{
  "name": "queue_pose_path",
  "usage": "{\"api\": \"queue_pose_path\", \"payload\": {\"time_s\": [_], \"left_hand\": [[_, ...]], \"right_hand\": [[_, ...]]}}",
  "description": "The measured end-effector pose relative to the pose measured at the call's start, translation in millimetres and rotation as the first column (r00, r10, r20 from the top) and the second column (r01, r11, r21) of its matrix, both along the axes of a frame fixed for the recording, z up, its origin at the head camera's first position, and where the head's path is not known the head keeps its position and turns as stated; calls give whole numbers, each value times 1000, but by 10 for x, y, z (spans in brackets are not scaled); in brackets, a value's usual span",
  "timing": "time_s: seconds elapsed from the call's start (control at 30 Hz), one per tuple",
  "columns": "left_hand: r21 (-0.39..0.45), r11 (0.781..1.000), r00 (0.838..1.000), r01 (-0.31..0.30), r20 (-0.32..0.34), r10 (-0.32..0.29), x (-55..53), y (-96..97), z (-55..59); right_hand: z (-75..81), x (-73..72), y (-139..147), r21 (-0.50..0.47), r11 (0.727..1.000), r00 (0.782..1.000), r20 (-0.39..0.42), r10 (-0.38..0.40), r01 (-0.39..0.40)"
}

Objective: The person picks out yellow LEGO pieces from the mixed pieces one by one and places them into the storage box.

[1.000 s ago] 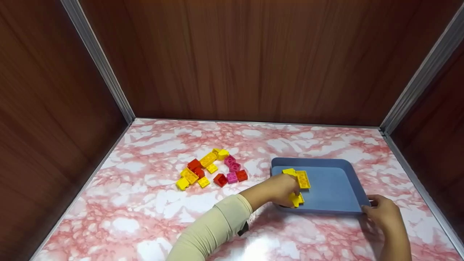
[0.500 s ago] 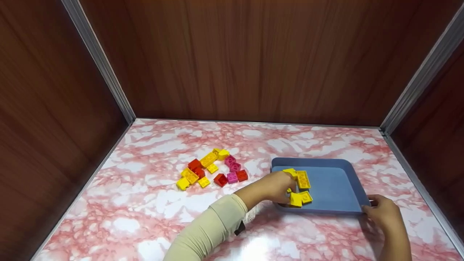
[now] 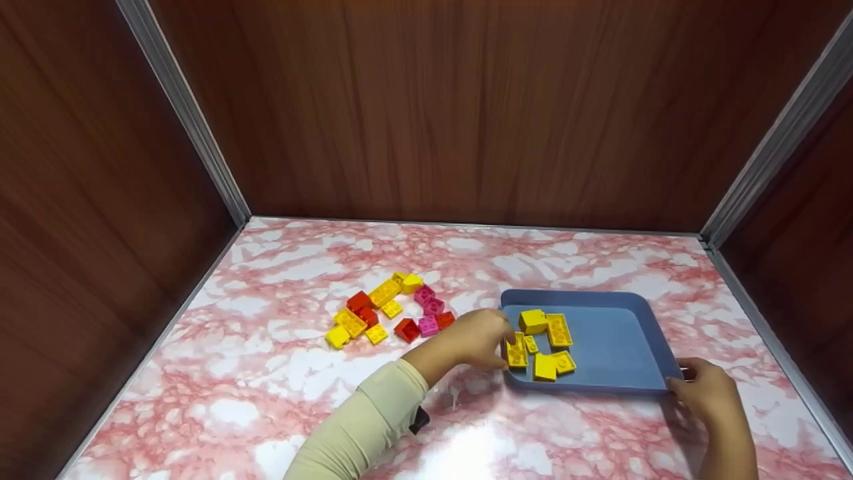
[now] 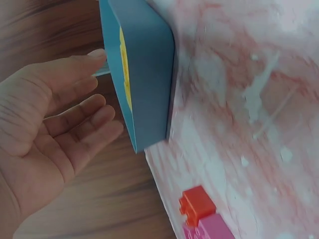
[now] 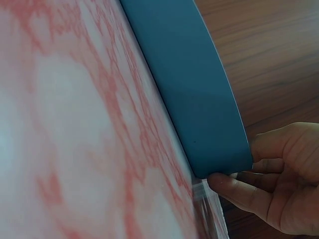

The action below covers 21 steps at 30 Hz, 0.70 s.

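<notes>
My left hand (image 3: 481,339) is at the left rim of a blue-grey tray (image 3: 610,340), fingers loosely bent with nothing between them; the left wrist view shows the same hand (image 4: 65,109) beside the tray wall (image 4: 147,74). Inside the tray lie several yellow toy bricks, among them a block (image 3: 532,322), an upturned long brick (image 3: 558,331), another by the left wall (image 3: 516,351) and a square one (image 3: 544,367). At the tray's front right corner my right hand (image 3: 708,390) grips the wall between thumb and fingers, seen close up as a hand (image 5: 279,179) in the right wrist view.
Left of the tray, loose bricks lie on the red-and-white marbled table (image 3: 266,400): yellow ones (image 3: 350,322), red ones (image 3: 407,330) and pink ones (image 3: 428,325). Brown wood-look panels (image 3: 466,113) stand around the table, with metal strips (image 3: 190,113) in the corners.
My left hand has drawn back leftward from among the yellow bricks to the tray's left rim, uncovering them. Some yellow bricks now lie apart near the front left. My right hand keeps its place.
</notes>
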<state>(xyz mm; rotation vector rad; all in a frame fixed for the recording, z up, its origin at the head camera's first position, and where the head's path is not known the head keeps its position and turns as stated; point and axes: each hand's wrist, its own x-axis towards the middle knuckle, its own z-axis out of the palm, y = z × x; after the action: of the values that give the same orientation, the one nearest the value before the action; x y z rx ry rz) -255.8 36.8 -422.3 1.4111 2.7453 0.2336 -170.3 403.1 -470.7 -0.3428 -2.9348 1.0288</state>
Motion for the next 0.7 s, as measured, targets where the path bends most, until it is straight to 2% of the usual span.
{"api": "queue_pose_path", "payload": {"time_s": [0.23, 0.47, 0.6, 0.7], "left_hand": [[30, 994, 995, -102, 2, 102, -14, -270, 32], [81, 980, 981, -184, -44, 188, -55, -634, -66], [137, 961, 970, -239, -13, 243, -71, -855, -123], [176, 933, 948, -315, 21, 316, -75, -1010, -170]], "right_hand": [[-5, -2, 2, -9, 1000, 1000, 15, 2, -2], [8, -7, 3, 4, 1000, 1000, 8, 7, -7], [12, 0, 2, -4, 1000, 1000, 10, 12, -11], [13, 2, 6, -8, 1000, 1000, 8, 16, -16]]}}
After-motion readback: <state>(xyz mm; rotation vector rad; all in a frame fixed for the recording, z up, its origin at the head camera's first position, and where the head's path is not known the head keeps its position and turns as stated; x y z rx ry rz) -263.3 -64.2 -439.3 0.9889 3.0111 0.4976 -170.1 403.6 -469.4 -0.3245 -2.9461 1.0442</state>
